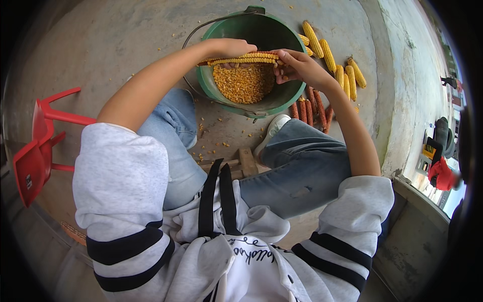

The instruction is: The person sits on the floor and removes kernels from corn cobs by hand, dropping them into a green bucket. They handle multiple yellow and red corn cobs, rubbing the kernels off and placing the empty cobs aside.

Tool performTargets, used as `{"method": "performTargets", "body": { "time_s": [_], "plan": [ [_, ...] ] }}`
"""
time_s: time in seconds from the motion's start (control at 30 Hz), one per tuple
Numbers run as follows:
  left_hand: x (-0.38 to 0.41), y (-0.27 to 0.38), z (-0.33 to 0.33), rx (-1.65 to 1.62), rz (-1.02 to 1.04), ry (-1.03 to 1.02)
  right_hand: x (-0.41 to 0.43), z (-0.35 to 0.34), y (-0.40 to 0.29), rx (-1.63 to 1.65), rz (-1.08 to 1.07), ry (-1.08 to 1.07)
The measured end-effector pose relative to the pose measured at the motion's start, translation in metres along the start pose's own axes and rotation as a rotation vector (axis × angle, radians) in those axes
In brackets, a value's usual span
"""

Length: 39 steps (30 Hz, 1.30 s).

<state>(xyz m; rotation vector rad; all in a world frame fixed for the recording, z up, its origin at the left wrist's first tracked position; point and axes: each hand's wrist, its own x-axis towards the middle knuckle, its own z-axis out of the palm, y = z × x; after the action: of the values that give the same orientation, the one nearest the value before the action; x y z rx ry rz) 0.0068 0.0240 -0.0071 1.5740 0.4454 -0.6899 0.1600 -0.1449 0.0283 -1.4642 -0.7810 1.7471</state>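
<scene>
Over a green bucket [247,112], a partly shelled ear of dried corn [245,58] lies crosswise between my hands. Yellow rows of kernels remain on it, with reddish bare cob showing beside them. My left hand [236,48] grips the ear near its middle, its fingers partly hidden behind it. At the right end, my right hand [292,64] has its thumb against the kernels, and a few loose kernels show at its fingers. Loose corn kernels [243,85] cover the bottom of the bucket.
Right of the bucket lie several full yellow corn ears [328,56] and several bare red cobs [319,105]. A red plastic chair [41,132] stands left. Stray kernels dot the concrete floor [139,49]. A wooden stool [247,162] shows between my legs. In the right distance is a person in red [442,174].
</scene>
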Motion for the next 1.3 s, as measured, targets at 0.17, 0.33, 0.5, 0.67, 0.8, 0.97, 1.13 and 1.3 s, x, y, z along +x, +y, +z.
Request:
{"method": "performTargets", "body": {
  "time_s": [0.17,0.33,0.5,0.67,0.8,0.97,1.13,1.3],
  "plan": [
    [-0.001,-0.001,-0.004,0.037,0.04,-0.006,0.001,0.002,0.011,-0.218,-0.174,-0.012],
    [0.016,-0.011,-0.008,0.682,0.255,0.304,0.002,0.006,0.004,-0.559,-0.191,0.064],
    [0.004,0.006,0.017,0.867,0.168,0.45,0.013,0.003,0.021,-0.831,-0.138,0.066],
    [-0.001,0.009,0.034,1.057,0.357,0.522,0.015,0.013,0.02,-0.69,0.091,-0.148],
    [-0.001,0.016,0.044,1.213,0.439,0.499,0.013,0.012,0.022,-0.584,0.195,-0.292],
    [0.003,0.014,0.034,1.182,0.406,0.532,0.02,0.01,0.03,-0.838,-0.043,-0.122],
    [0.001,0.014,0.029,1.206,0.353,0.501,0.028,0.011,0.043,-0.941,-0.209,-0.036],
    [0.009,0.008,0.027,1.021,0.232,0.589,0.041,0.019,0.059,-1.052,-0.264,0.233]
  ]
}}
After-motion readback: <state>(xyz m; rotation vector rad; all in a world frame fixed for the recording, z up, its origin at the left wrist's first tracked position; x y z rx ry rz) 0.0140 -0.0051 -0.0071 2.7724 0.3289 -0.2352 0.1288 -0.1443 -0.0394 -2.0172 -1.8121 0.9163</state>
